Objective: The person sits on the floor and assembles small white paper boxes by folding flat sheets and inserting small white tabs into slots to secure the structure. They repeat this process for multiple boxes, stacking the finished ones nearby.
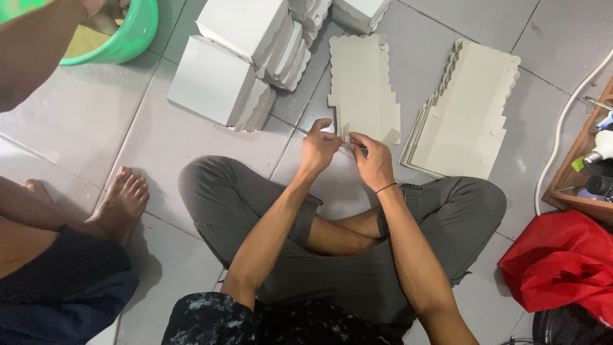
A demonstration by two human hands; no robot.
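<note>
Both hands pinched together over a flat box blank on the floor.

From left: green basin [131,38], another person's bare foot [121,201], folded white boxes [246,57]. Left hand [319,148] and right hand [372,161] met fingertip to fingertip, each grip narrow on a small tab at the near edge of the box blank [361,80]. Blank ran lengthwise away from the hands, about equally near both. Stack of blanks [466,118] lay to the right.

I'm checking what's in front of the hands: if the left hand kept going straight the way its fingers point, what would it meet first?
The left hand points up and away from the body. It would likely first meet the flat unfolded box blank lying on the floor just ahead, though depth is hard to judge.
</note>
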